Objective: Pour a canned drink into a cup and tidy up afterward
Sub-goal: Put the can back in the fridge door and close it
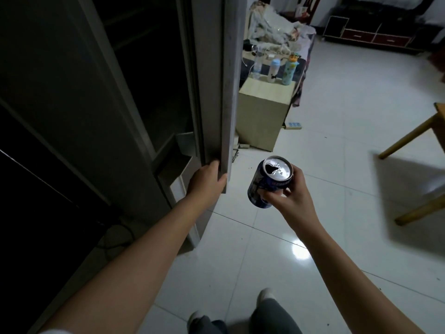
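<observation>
1. My right hand [287, 191] grips the can [269, 182]: fingers wrapped round its lower side, thumb up near the rim. Can is in the air over the white tile floor [337, 145], tilted a little, top facing me.
2. The can's top is open; the hole shows dark, with drops on the silver lid.
3. My left hand [207, 180] is clamped on the edge of a grey door [226, 80], fingers curled round its lower end. Dark space behind the door; can't tell what's inside.
4. Beyond the door a small beige cabinet [262, 109] stands on the floor with three bottles on top: a clear one [257, 65], a white one with a blue cap [346, 69]... correction, white one [274, 69], and a green one [289, 68].
5. A power strip [293, 125] lies on the floor just beside the cabinet.
6. Wooden legs [414, 138] of some furniture at the right edge.
7. My feet in light shoes [265, 295] at the bottom.
</observation>
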`<action>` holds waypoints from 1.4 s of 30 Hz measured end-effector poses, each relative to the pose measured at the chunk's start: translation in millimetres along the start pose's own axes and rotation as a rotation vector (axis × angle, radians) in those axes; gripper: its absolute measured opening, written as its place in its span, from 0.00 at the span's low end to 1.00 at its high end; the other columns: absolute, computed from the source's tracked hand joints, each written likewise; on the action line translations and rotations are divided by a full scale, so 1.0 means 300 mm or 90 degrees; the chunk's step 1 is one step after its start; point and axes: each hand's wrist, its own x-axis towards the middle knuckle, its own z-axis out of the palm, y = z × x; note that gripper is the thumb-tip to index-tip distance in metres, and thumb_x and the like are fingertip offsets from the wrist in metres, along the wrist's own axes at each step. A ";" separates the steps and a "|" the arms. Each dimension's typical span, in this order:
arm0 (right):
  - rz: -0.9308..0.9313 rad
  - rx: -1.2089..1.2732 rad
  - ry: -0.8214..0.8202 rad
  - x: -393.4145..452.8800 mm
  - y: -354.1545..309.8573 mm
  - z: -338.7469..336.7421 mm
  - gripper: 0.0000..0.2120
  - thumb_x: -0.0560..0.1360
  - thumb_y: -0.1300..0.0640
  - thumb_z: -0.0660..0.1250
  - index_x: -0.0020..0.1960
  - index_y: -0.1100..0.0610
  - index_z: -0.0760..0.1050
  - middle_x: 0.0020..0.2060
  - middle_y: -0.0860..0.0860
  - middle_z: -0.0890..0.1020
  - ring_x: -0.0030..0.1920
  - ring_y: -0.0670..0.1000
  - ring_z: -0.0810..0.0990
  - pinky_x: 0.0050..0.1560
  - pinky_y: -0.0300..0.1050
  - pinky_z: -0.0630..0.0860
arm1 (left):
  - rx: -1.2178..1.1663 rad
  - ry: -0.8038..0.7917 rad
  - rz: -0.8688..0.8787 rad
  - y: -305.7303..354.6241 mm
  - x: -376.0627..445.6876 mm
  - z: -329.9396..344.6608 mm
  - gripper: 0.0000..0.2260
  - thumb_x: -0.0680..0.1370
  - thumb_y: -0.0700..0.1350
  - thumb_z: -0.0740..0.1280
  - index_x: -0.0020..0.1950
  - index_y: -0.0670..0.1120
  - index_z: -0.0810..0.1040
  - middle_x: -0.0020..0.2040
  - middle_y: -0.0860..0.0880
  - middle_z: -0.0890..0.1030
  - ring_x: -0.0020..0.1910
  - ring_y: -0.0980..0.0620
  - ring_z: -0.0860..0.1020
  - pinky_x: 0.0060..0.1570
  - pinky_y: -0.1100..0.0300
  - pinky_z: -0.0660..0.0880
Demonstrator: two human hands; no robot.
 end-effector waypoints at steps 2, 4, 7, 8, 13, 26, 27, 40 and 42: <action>0.001 0.000 0.008 -0.001 0.012 -0.036 0.31 0.66 0.64 0.74 0.64 0.52 0.65 0.55 0.44 0.75 0.58 0.47 0.75 0.53 0.34 0.72 | 0.010 -0.012 0.007 0.026 0.000 0.020 0.13 0.79 0.45 0.61 0.61 0.41 0.70 0.58 0.41 0.77 0.56 0.42 0.76 0.53 0.50 0.76; 0.007 0.001 0.012 0.000 0.021 -0.074 0.31 0.65 0.63 0.74 0.64 0.51 0.65 0.56 0.45 0.76 0.58 0.47 0.75 0.52 0.33 0.71 | 0.017 -0.015 0.015 0.054 0.001 0.040 0.14 0.79 0.45 0.61 0.62 0.41 0.69 0.59 0.41 0.77 0.56 0.42 0.76 0.52 0.51 0.75; 0.010 -0.003 0.016 0.013 0.036 -0.141 0.30 0.66 0.64 0.73 0.64 0.51 0.65 0.56 0.46 0.76 0.58 0.47 0.74 0.51 0.33 0.71 | 0.010 -0.012 0.021 0.112 0.011 0.071 0.12 0.79 0.46 0.61 0.60 0.42 0.70 0.56 0.41 0.78 0.54 0.42 0.77 0.51 0.49 0.76; 0.009 -0.004 0.016 0.019 0.042 -0.167 0.30 0.66 0.64 0.73 0.64 0.51 0.65 0.56 0.46 0.76 0.58 0.47 0.74 0.51 0.34 0.71 | 0.007 -0.009 0.019 0.135 0.015 0.083 0.11 0.79 0.47 0.61 0.58 0.42 0.70 0.54 0.41 0.79 0.52 0.42 0.77 0.50 0.48 0.77; 0.011 -0.010 0.001 0.055 0.072 -0.320 0.31 0.66 0.64 0.73 0.64 0.51 0.64 0.56 0.47 0.75 0.58 0.48 0.74 0.51 0.33 0.71 | 0.016 0.031 0.020 0.273 0.043 0.153 0.11 0.80 0.47 0.59 0.53 0.39 0.72 0.48 0.38 0.80 0.48 0.40 0.78 0.45 0.48 0.76; -0.005 -0.020 -0.059 0.226 0.188 -0.746 0.30 0.66 0.63 0.73 0.62 0.48 0.65 0.52 0.38 0.75 0.54 0.37 0.74 0.47 0.24 0.71 | -0.107 0.056 -0.045 0.595 0.159 0.479 0.17 0.75 0.37 0.61 0.64 0.43 0.68 0.64 0.42 0.73 0.59 0.40 0.74 0.55 0.47 0.74; -0.005 -0.021 -0.061 0.236 0.195 -0.774 0.30 0.66 0.64 0.73 0.62 0.49 0.65 0.52 0.38 0.75 0.54 0.37 0.74 0.47 0.23 0.71 | -0.120 0.042 -0.050 0.618 0.168 0.496 0.20 0.75 0.37 0.61 0.67 0.44 0.67 0.66 0.43 0.71 0.62 0.41 0.73 0.58 0.49 0.73; 0.021 -0.011 0.049 0.286 0.255 -1.045 0.31 0.66 0.65 0.73 0.64 0.49 0.65 0.53 0.37 0.76 0.55 0.38 0.75 0.46 0.25 0.71 | -0.177 -0.162 0.019 0.902 0.355 0.641 0.35 0.76 0.39 0.61 0.76 0.55 0.45 0.77 0.52 0.52 0.70 0.50 0.64 0.55 0.59 0.69; 0.028 -0.008 0.071 0.297 0.260 -1.077 0.31 0.66 0.65 0.73 0.64 0.49 0.66 0.53 0.38 0.76 0.55 0.39 0.75 0.46 0.26 0.72 | -0.187 -0.181 0.046 0.933 0.396 0.656 0.35 0.76 0.39 0.61 0.76 0.56 0.45 0.77 0.52 0.52 0.72 0.51 0.61 0.56 0.61 0.66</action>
